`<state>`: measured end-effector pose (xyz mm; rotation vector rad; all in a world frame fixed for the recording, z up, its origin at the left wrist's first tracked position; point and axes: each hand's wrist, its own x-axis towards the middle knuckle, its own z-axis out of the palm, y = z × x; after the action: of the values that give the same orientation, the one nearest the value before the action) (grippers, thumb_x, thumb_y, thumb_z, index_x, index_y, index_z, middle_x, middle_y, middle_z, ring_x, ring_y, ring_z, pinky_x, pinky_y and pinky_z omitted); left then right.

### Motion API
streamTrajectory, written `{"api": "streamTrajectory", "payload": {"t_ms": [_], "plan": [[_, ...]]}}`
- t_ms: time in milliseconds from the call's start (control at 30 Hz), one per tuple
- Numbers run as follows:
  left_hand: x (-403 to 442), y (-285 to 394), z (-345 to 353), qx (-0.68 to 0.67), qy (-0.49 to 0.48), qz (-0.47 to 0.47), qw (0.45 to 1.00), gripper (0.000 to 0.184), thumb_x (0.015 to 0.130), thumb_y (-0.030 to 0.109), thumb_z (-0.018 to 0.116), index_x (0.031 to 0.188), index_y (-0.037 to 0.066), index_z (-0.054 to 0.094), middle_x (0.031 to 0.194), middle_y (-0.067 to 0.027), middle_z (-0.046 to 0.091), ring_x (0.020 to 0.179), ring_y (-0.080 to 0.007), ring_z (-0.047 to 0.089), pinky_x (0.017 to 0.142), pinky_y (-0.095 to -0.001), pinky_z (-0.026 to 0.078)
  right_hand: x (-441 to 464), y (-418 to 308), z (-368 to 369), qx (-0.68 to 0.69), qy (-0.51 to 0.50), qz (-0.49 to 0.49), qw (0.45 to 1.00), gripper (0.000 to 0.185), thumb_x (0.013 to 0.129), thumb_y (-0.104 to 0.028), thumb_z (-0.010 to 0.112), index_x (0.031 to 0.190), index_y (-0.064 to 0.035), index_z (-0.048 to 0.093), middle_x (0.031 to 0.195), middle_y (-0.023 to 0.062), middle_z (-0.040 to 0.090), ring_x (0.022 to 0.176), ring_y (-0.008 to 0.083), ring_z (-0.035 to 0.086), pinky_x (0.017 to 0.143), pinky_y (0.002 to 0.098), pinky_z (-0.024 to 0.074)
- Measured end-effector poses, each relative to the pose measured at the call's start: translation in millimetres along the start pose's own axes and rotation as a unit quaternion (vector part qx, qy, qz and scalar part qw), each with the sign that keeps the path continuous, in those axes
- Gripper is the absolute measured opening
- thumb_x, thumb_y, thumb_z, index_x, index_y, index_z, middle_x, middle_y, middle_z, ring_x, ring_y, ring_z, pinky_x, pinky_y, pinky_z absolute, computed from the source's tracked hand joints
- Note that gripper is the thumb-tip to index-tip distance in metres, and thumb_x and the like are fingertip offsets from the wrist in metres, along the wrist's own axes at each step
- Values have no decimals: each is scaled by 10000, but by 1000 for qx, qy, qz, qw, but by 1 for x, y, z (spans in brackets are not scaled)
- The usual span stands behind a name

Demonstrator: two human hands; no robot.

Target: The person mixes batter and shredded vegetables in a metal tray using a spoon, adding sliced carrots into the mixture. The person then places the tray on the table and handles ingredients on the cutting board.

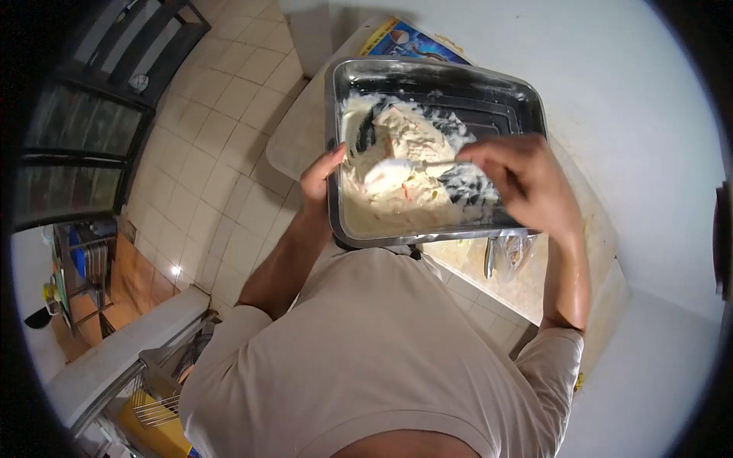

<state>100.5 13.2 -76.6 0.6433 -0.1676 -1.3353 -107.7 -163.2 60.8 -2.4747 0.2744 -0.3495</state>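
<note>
A deep dark metal baking pan (492,99) is held tilted in front of my body, above the corner of the counter. Pale, creamy mixture (416,137) with small reddish bits is heaped at its left and middle, and smears of it coat the bottom. My left hand (323,182) grips the pan's left rim, thumb on the edge and fingers underneath, partly hidden. In my right hand (528,183) is a spoon (438,163), pinched by its handle. Its bowl lies in the mixture, covered with cream.
Behind the pan, a blue and yellow printed packet (416,44) lies on the pale counter (299,137). A knife (489,258) and a clear plastic bag (516,252) are near the counter's front edge. White wall (611,84) borders the right; tiled floor (229,107) extends left.
</note>
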Motion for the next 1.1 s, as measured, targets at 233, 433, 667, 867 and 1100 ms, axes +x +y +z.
{"api": "streamTrajectory", "payload": {"t_ms": [233,433,667,867,1100], "plan": [[0,-10,-4,-125,-132,10,983,577,975,331,480,1430,-23,472,1373,-207,587,1227,-337,597,1077,-453,457,-36,-13,8,-100,140,31,985,223,837,97,625,1011,-7,717,897,150,738,705,286,717,624,360,552],[-4,-8,3,-33,-81,34,996,614,966,342,494,1460,-18,441,1411,-210,555,1269,-342,569,1093,-461,441,-31,-17,35,-136,133,-13,982,210,830,71,656,1015,-15,705,862,144,726,636,302,680,579,375,533],[-3,-9,6,-40,-38,38,998,614,963,330,507,1458,-27,437,1410,-207,551,1257,-338,570,1092,-448,433,-59,-35,6,-99,84,6,992,237,778,25,667,1001,-43,707,835,122,715,686,306,692,594,390,554],[0,-8,-2,17,-43,52,998,620,967,329,498,1466,-31,424,1417,-203,550,1280,-330,551,1102,-448,419,-60,2,14,-133,229,165,950,134,918,25,594,1002,11,698,668,197,617,556,325,611,550,363,457],[3,-3,-5,-58,-113,10,992,597,991,332,485,1468,-22,426,1419,-195,552,1245,-329,586,1081,-455,459,-62,-37,47,11,201,148,968,162,900,63,584,1014,24,692,640,204,575,536,334,581,541,375,437]]}}
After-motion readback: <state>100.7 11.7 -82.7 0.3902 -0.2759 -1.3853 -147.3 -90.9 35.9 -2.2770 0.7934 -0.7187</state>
